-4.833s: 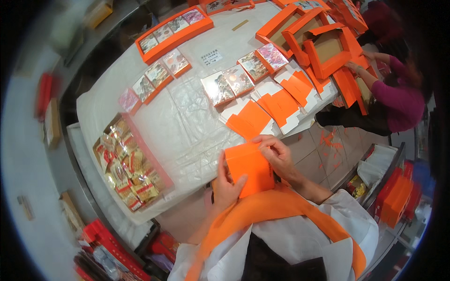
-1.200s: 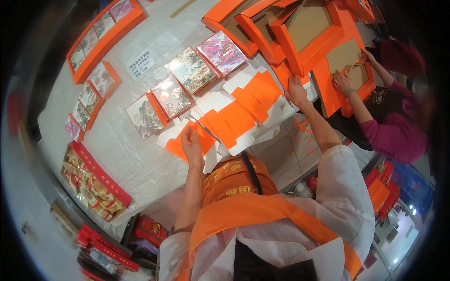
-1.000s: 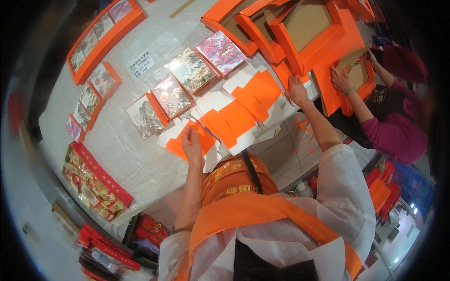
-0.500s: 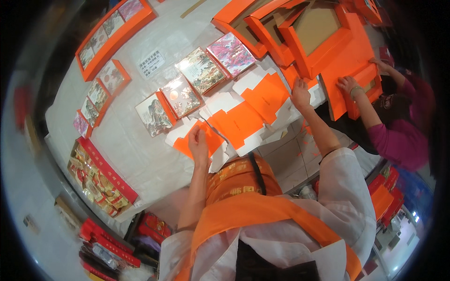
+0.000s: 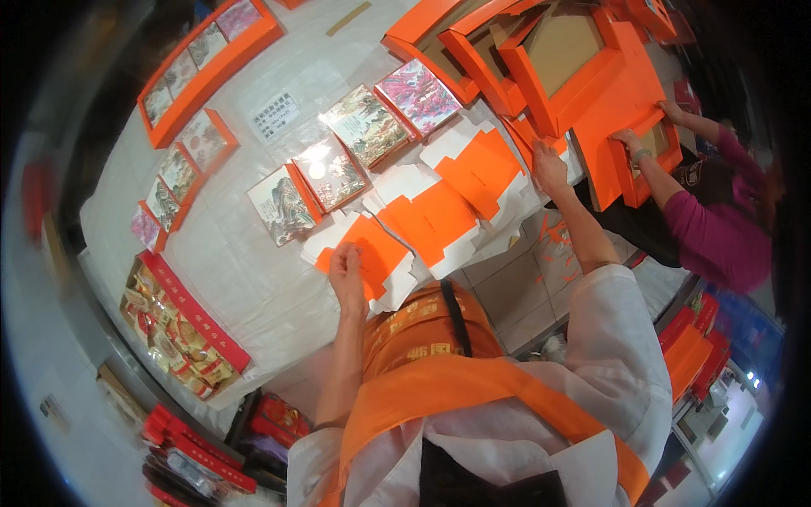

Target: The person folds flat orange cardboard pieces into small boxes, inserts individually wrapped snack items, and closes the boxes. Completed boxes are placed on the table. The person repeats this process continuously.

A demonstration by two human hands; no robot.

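Observation:
Three flat die-cut box blanks, orange inside with white flaps, overlap along the near table edge. My left hand [image 5: 345,269] is over the leftmost blank [image 5: 378,253], its fingers drawn together; what they pinch, if anything, is too small to make out. Further right, my right hand [image 5: 549,169] has its fingers closed at the edge of an orange cardboard piece [image 5: 521,135], beyond the middle blank [image 5: 432,221] and the rightmost blank [image 5: 483,173]. Behind the blanks stands a row of square boxes with landscape pictures, among them a pale box [image 5: 328,173] and a pink one [image 5: 418,95].
Large orange trays [image 5: 562,59] pile up at the far right. A co-worker in a purple sleeve [image 5: 705,232] handles an orange box [image 5: 655,160] there. Long orange trays of picture boxes [image 5: 211,63] lie far left; a red-edged carton of packets [image 5: 177,329] stands near left.
My left hand has shifted slightly left and nearer over the leftmost blank. My right hand stays near the orange piece. The co-worker's hands and box have moved a little.

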